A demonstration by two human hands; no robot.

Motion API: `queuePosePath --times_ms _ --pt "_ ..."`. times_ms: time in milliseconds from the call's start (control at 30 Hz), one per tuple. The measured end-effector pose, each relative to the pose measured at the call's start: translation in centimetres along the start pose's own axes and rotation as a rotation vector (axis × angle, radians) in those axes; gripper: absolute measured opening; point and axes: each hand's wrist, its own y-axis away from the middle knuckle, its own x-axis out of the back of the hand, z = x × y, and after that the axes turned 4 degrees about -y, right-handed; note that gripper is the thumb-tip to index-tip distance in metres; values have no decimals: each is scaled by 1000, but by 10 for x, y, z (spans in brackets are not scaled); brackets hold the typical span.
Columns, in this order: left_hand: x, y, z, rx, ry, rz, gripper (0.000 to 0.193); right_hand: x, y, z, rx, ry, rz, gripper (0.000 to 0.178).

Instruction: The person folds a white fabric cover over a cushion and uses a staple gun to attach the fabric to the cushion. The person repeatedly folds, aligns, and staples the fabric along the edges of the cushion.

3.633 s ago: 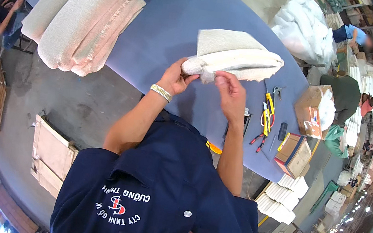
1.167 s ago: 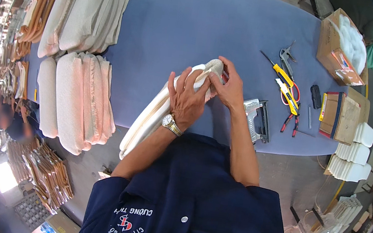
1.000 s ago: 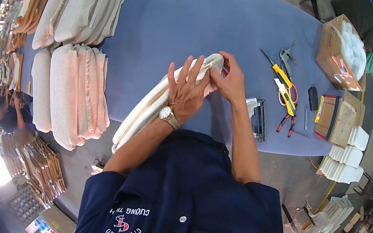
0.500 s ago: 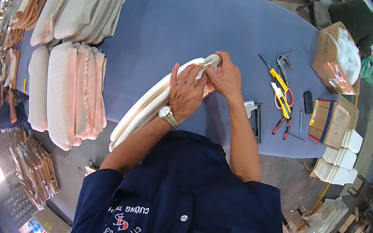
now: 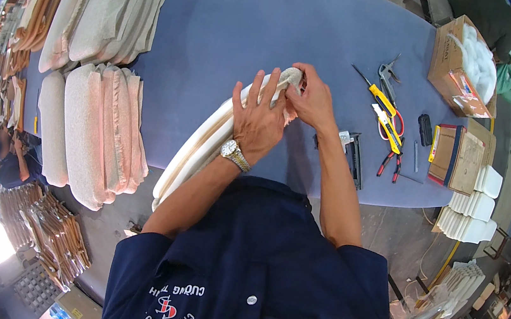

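Observation:
A long padded cushion (image 5: 201, 142), white along its sides with a tan strip down the middle, lies slantwise on the blue-covered table (image 5: 235, 17). Spread over its upper part, my left hand (image 5: 258, 127) presses it with the fingers apart; a metal watch (image 5: 234, 154) is on that wrist. At the far end my right hand (image 5: 312, 103) pinches the edge of the pale fabric cover (image 5: 291, 76), thumb and fingers closed together. Some pinkish fabric shows beneath that hand. The cushion's near end is partly hidden by my left forearm.
Stacks of pale padded panels (image 5: 89, 133) stand at the left. To the right lie a yellow screwdriver (image 5: 381, 97), a yellow cutter (image 5: 387, 126), pliers (image 5: 390, 163) and a black staple gun (image 5: 356, 162). Beyond them stands a carton (image 5: 447, 62) of white stuffing; a co-worker is at far left.
The fingers of my left hand have spread wider over the cushion. My right hand stays at the far end, still pinching the cover. The whole view has shifted slightly.

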Motion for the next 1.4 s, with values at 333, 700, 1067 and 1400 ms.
queuePosePath --times_ms 333,700,1067,1400 --pt "-5 -9 -20 -52 -85 -17 39 -5 -14 -17 -61 56 -21 50" --pt "-8 -6 -13 -73 -64 1 40 -10 -5 -17 -103 60 72 49" --pt "-9 -33 -26 -209 -91 -56 42 -3 -13 7 -105 67 159 45" --pt "-6 -41 -44 -218 -103 -126 42 -11 -26 3 -152 146 126 46"
